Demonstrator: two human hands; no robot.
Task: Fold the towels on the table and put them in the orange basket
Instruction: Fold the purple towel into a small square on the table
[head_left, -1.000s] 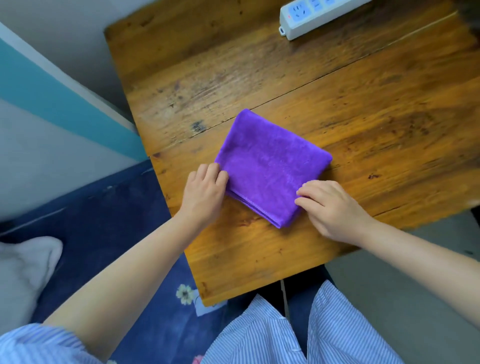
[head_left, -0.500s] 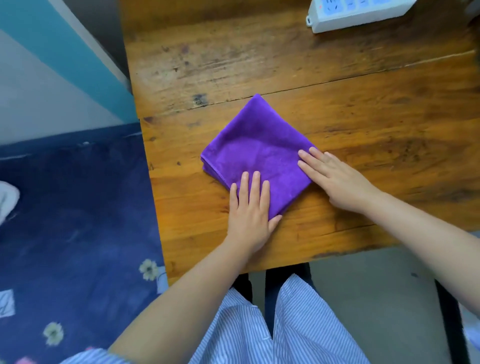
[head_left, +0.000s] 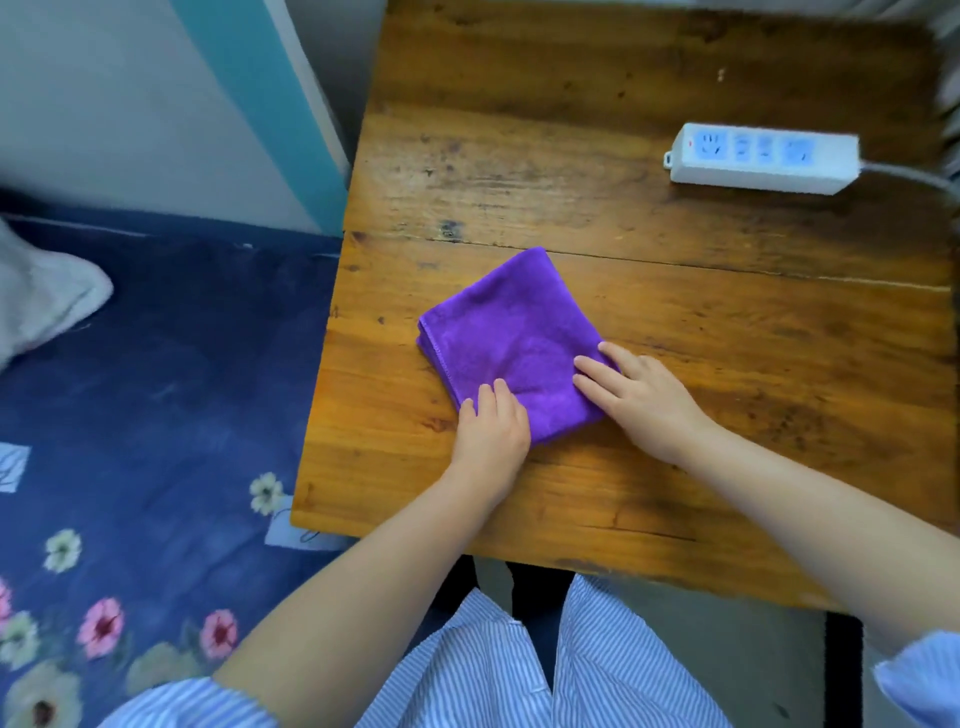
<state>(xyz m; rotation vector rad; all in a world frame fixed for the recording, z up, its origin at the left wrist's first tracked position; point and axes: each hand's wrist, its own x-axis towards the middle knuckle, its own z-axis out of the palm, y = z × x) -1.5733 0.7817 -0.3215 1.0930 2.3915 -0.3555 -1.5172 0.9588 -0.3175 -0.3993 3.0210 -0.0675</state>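
A purple towel, folded into a small square, lies corner-up on the wooden table near its left edge. My left hand covers the towel's near corner; its fingers look bent at the knuckles, with the fingertips on the cloth. My right hand presses flat on the towel's right corner, fingers straight and pointing left. Neither hand lifts the towel. No orange basket is in view.
A white power strip with a cable lies at the table's far right. Left of the table is a dark blue floral bedcover with a grey-white cloth on it. A white and teal wall stands behind.
My left hand went from the towel's left edge onto its near corner, and its fingers have drawn in. My right hand flattened onto the right corner. The camera tilted up and left.
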